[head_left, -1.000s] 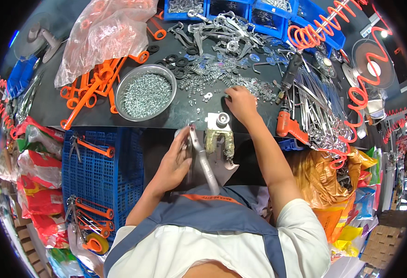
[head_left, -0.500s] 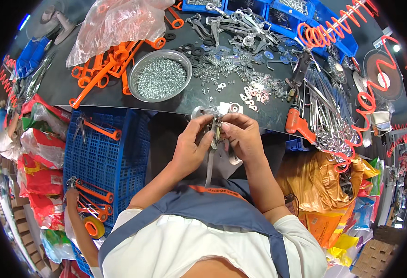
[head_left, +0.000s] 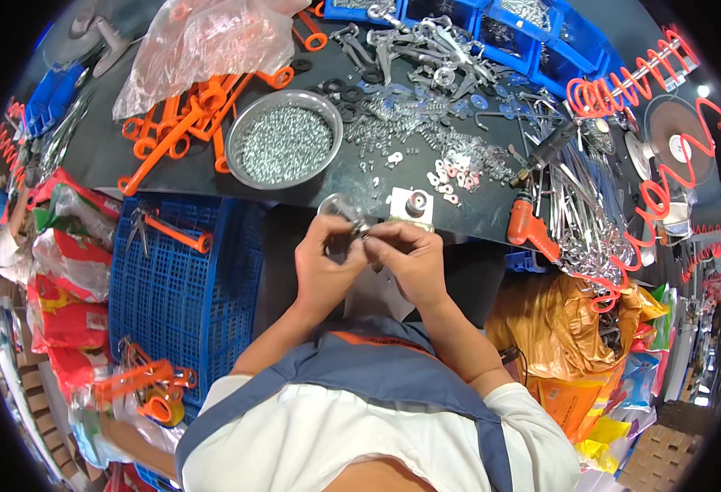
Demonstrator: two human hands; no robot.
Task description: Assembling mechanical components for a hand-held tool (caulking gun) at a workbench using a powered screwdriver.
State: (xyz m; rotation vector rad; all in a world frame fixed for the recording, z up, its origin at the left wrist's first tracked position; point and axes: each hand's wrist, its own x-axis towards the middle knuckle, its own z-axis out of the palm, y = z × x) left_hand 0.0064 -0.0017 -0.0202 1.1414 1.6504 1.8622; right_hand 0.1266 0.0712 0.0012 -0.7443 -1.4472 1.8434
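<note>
Above my lap, just off the table's front edge, my left hand [head_left: 325, 261] is closed around a silvery metal part [head_left: 340, 207] with a round, shiny end that points up and away from me. My right hand [head_left: 411, 259] meets it from the other side, thumb and fingertips pinched at the part's dark lower end. The fingers cover most of that end, so any smaller piece there is hidden. Just beyond my right hand, a white block fixture [head_left: 412, 207] with a round dark-and-metal knob sits at the table edge.
A steel bowl [head_left: 237, 168] of small metal pieces stands left, beside orange handles [head_left: 176, 123]. Springs, washers and metal levers [head_left: 426, 49] cover the table's middle. An orange-and-black power driver [head_left: 529, 230] lies right, near coiled red hoses. Another person's arm [head_left: 135, 439] reaches by the blue crate [head_left: 172, 287].
The metal part has swung left and been turned, its long strip no longer hanging toward me. Both hands moved slightly left and nearer. The white fixture is uncovered. The other person's orange pieces shifted.
</note>
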